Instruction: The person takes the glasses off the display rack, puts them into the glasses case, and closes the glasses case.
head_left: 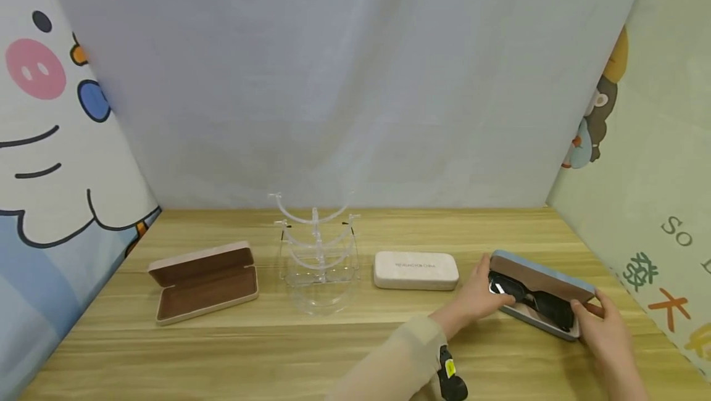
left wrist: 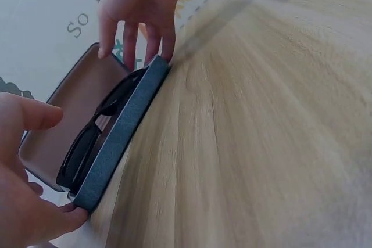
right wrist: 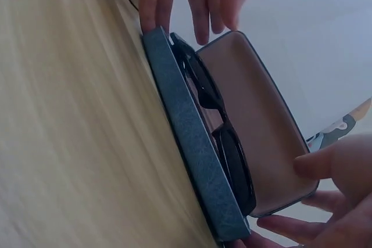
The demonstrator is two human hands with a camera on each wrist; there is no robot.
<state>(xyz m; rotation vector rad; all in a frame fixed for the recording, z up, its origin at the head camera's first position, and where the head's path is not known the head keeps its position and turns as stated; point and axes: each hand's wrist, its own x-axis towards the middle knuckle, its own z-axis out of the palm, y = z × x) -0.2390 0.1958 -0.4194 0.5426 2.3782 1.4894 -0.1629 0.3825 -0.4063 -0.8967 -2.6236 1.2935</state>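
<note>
Blue-grey case (head_left: 541, 299) open, sunglasses (head_left: 533, 301) seated between both hands' fingers (left wrist: 135, 38) — spread, touching its ends; closing remains, apparently.

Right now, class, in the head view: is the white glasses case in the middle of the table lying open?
No. The white case lies shut beside the clear stand, while the blue case between both hands stands open with dark glasses inside.
</note>
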